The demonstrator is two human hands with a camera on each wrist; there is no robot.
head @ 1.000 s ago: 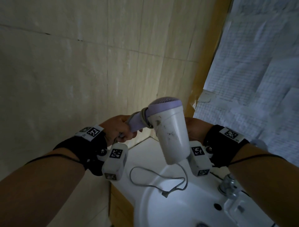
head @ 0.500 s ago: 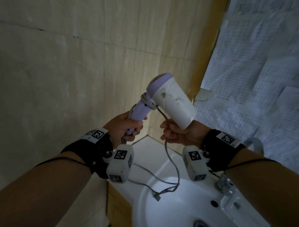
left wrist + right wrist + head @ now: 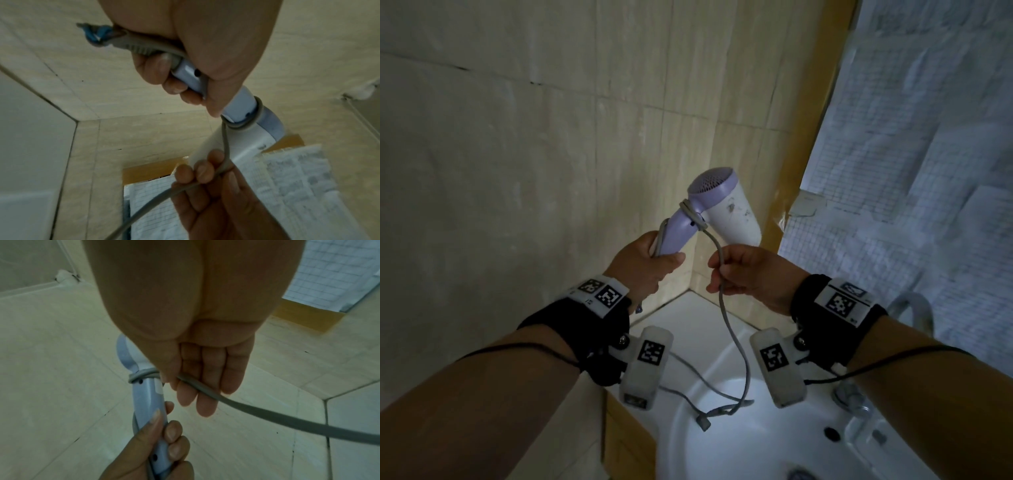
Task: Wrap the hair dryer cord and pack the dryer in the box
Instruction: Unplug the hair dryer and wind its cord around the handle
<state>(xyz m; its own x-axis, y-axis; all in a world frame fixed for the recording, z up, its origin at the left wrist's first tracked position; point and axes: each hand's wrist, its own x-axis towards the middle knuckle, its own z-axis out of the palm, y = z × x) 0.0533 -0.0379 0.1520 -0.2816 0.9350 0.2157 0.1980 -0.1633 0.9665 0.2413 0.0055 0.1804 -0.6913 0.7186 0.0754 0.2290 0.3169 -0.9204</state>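
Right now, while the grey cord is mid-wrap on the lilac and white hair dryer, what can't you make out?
- The box: in no view.
- Nozzle opening of the lilac and white hair dryer: head view, faces away.
- Grey cord plug end: small and dim over the white basin.
- Handle base: head view, covered by the left hand.
- Right hand fingertips: head view, curled under.

Dryer (image 3: 726,209) above sink (image 3: 756,442), cord (image 3: 736,342) between.

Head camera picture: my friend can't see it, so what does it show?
A left hand holds a purple and white hair dryer by its handle, while the right hand grips its grey cord, which hangs into a white sink.
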